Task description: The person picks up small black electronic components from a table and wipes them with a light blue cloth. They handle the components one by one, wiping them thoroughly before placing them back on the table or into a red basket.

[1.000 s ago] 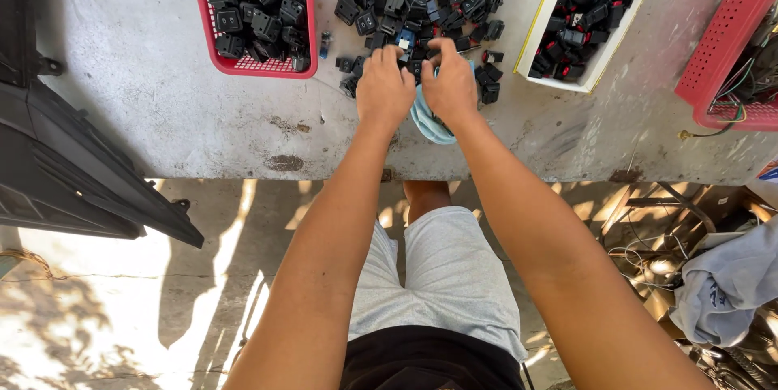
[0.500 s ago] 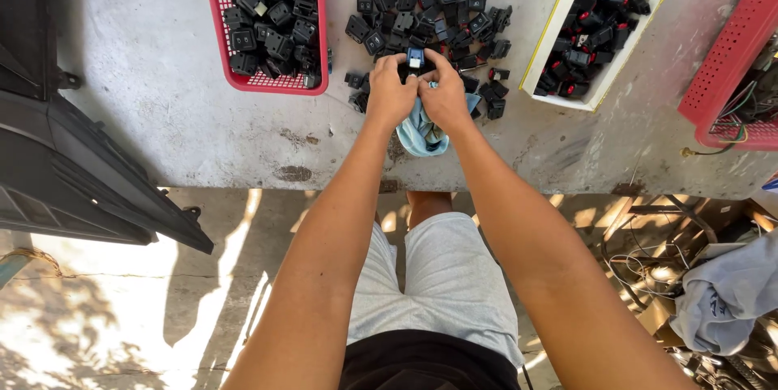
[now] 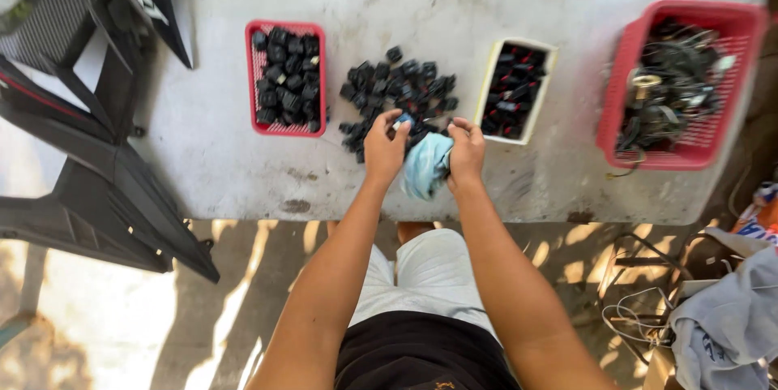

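Left hand [image 3: 384,147] pinches a small black part [image 3: 400,123] at the tabletop [image 3: 227,155] edge; right hand [image 3: 467,151] grips a blue cloth [image 3: 425,165] w/ closed fingers. Risk, imo: the part slips off the edge, as pinch looks thin.

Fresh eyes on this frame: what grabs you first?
Dead centre, the left hand and right hand meet at the near edge of the grey table, working a light blue cloth around a small part. Just beyond them lies a loose pile of black parts, flanked by a small red basket of the same parts on the left and a white tray on the right.
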